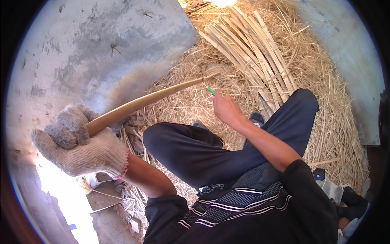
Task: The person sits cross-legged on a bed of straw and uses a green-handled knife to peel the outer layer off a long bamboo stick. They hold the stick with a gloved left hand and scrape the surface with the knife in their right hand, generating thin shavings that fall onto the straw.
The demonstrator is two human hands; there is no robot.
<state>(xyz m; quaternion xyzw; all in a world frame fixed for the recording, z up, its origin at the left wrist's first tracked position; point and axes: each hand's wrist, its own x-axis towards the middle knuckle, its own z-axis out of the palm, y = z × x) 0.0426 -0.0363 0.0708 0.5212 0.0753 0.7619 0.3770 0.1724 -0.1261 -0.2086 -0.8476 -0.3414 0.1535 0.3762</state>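
A long, slightly bowed bamboo strip (150, 99) slants up from the left toward the middle. My left hand (87, 140), in a grey-white knitted glove, is closed around its thick near end. The thin far end reaches just past my right hand (227, 109), which is bare. Those fingers are curled round a slim green object (211, 90); only a short piece of it sticks out, too little to tell its kind. It lies close below the strip's far end, and I cannot tell whether the two touch.
Split bamboo strips (252, 49) lie in a bundle beyond my knees, on a thick layer of pale shavings (329, 105). Grey walls (134, 32) stand at left and right. A small black box (319, 174) and part of another person (351, 205) are at lower right.
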